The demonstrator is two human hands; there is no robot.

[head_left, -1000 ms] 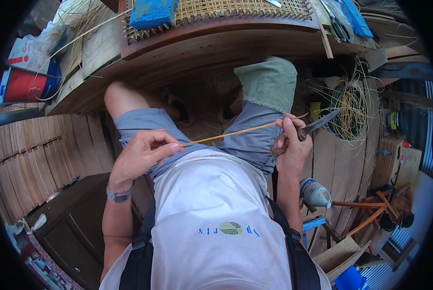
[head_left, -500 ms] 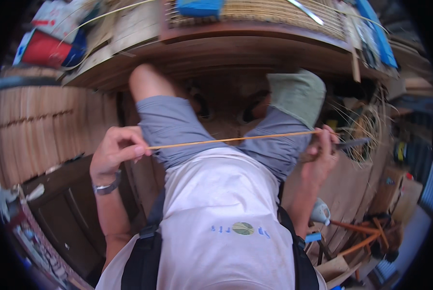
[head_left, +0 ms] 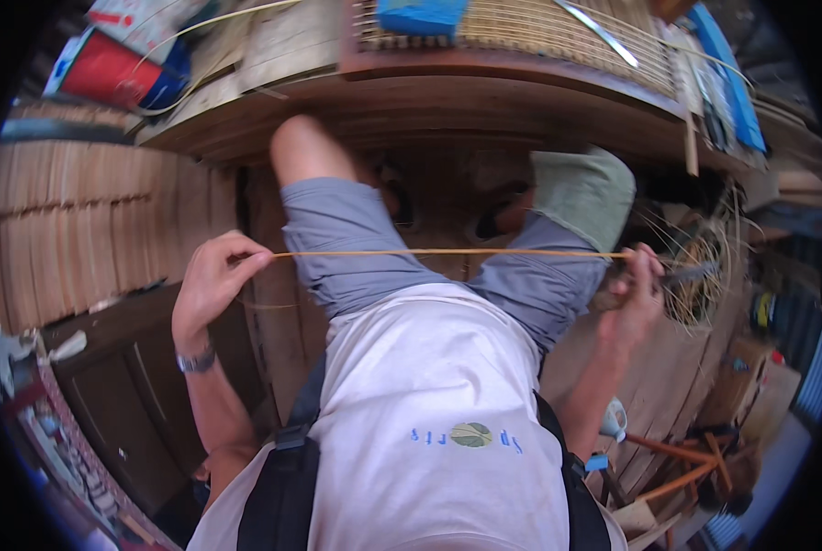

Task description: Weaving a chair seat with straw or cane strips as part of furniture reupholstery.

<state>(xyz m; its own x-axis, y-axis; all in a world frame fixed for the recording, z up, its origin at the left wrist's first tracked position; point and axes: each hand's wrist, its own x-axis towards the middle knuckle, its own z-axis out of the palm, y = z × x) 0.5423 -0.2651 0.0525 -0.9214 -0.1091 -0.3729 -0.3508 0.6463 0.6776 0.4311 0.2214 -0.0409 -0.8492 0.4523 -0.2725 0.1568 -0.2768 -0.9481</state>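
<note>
A thin, tan strip of cane (head_left: 447, 252) stretches taut and nearly level across my lap, above the grey shorts. My left hand (head_left: 211, 280) pinches its left end between thumb and fingertips. At the other end, the fingers of my right hand (head_left: 633, 289) are closed on the strip. A dark grey, blade-like piece (head_left: 691, 273) sticks out to the right from that same hand; its grip is hidden, so I cannot tell its exact kind. A folded green cloth (head_left: 583, 195) lies over my right knee.
Ahead stands a wooden bench (head_left: 282, 60) bearing a woven cane panel (head_left: 521, 32), a blue block (head_left: 422, 16), a metal strip (head_left: 603, 35) and a red-and-blue container (head_left: 112, 73). Cane offcuts (head_left: 700, 289) pile up at right. Stacked wood (head_left: 71, 239) stands at left.
Both hands have moved farther apart, mostly the right hand going right, and a longer length of strip shows between them. The strip has become more level. The whole view has shifted slightly.
</note>
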